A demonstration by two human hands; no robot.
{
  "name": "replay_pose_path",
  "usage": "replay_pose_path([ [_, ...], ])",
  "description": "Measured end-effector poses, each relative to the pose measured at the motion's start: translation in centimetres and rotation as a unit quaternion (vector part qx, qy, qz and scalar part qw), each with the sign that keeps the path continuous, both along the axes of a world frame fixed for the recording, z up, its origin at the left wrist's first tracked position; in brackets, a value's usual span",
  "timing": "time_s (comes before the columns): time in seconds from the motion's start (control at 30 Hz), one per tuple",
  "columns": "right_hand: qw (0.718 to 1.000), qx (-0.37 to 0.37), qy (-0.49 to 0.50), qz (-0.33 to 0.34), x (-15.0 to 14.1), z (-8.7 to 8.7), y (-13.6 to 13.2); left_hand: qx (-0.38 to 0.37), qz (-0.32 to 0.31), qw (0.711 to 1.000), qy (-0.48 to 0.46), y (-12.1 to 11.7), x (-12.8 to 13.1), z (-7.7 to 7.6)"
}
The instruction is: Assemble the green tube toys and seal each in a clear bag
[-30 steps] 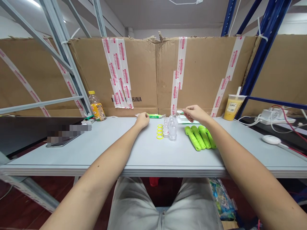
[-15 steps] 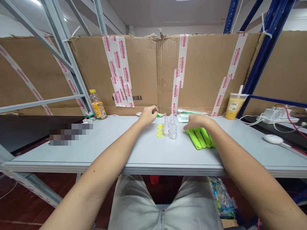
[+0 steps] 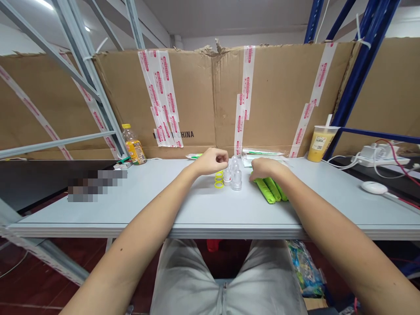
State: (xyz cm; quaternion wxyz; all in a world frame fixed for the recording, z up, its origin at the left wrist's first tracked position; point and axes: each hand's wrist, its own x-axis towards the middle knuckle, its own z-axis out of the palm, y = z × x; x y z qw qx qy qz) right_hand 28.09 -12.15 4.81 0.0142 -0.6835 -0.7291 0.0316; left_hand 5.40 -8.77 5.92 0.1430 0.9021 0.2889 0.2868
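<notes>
My left hand (image 3: 212, 161) hovers over the yellow rings (image 3: 219, 184) and the row of small clear plastic pieces (image 3: 227, 178). Its fingers are curled together, and anything between them is hidden. To the right of that row stands a second row of larger clear plastic containers (image 3: 236, 180). My right hand (image 3: 266, 168) is at the far ends of several bright green soft rolls (image 3: 266, 192) lying side by side. Its fingers are bent down and closed, with the fingertips against the leftmost roll's end. Whether they pinch it is hidden, and my forearm covers part of the rolls.
Flat white-and-green packets (image 3: 264, 152) lie along the cardboard wall (image 3: 197, 96). A juice bottle (image 3: 136, 151) stands at the back left, a lidded drink cup (image 3: 320, 143) at the back right. On the right are a white mouse-shaped object (image 3: 374, 187) and a power strip (image 3: 377, 159) with cables.
My left hand has moved right and slightly nearer, over the rings and small clear pieces. My right hand has shifted slightly left at the green rolls' far ends.
</notes>
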Motion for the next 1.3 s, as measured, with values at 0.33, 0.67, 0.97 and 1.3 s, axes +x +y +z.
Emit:
replay_pose_path([
  [0.33, 0.997, -0.017, -0.072, -0.002, -0.8, 0.1, -0.7, -0.089, 0.011, 0.995, 0.048, -0.2, -0.4, 0.1],
  [0.67, 0.998, -0.046, -0.033, 0.013, -1.4, 0.2, -1.1, -0.135, 0.009, 0.989, 0.066, -0.4, -0.2, 0.1],
  [0.97, 0.997, 0.014, 0.075, 0.003, -0.2, 0.8, -0.3, -0.099, 0.016, 0.992, 0.08, -0.2, 0.0, -0.3],
  [1.3, 0.966, 0.133, 0.21, -0.065, 1.0, 1.0, 0.1, -0.17, 0.05, 0.977, 0.117, -0.7, -1.2, 1.2],
])
